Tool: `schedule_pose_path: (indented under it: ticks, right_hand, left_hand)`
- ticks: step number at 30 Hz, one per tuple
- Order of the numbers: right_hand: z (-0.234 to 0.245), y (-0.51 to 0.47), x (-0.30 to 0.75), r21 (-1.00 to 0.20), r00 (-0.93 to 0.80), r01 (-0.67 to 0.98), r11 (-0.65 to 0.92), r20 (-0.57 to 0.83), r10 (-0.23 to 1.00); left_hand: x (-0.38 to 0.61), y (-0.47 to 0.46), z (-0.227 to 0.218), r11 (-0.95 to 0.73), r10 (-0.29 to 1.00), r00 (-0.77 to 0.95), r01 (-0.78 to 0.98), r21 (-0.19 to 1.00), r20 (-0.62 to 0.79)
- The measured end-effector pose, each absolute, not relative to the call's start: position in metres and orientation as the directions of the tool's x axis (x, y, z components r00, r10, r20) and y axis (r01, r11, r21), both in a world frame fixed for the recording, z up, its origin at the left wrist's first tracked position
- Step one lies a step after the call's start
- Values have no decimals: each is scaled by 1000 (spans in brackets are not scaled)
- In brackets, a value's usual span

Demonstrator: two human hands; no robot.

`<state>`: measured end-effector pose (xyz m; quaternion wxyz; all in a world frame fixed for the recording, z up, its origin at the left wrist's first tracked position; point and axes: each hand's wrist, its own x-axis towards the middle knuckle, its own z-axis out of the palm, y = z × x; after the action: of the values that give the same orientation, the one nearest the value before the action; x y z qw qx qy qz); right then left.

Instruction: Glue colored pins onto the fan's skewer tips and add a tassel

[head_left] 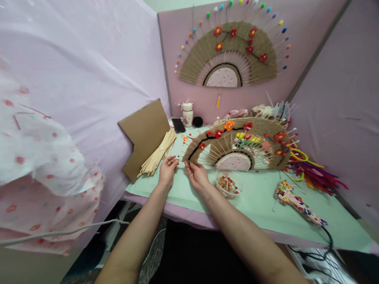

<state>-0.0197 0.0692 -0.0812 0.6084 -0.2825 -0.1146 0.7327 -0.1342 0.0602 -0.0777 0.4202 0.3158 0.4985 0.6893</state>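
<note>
A jute-woven fan (260,130) with red and orange flowers and skewer ribs stands on the mint-green table (260,201). My right hand (197,175) grips its lower left corner, fingers curled round the woven edge. My left hand (167,170) is just left of it, fingertips pinched at the tip of a projecting skewer; whether a small bead is held there I cannot tell. A bundle of bare bamboo skewers (158,154) lies beside my left hand.
A clear bowl of coloured beads (227,184) sits right of my right hand. A patterned glue gun (296,203) with a black cord lies further right, by pipe cleaners (314,173). Cardboard (145,132), a small jar (187,113) and a finished wall fan (233,55) stand behind.
</note>
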Motion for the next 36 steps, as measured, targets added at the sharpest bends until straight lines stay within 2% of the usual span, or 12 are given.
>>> schedule_pose_path:
  ticks: [36]
  right_hand:
    - [-81, 70, -22, -518, -103, -822, -236, -271, 957]
  left_hand:
    - [-133, 59, -73, -147, 905, -426, -268, 952, 20]
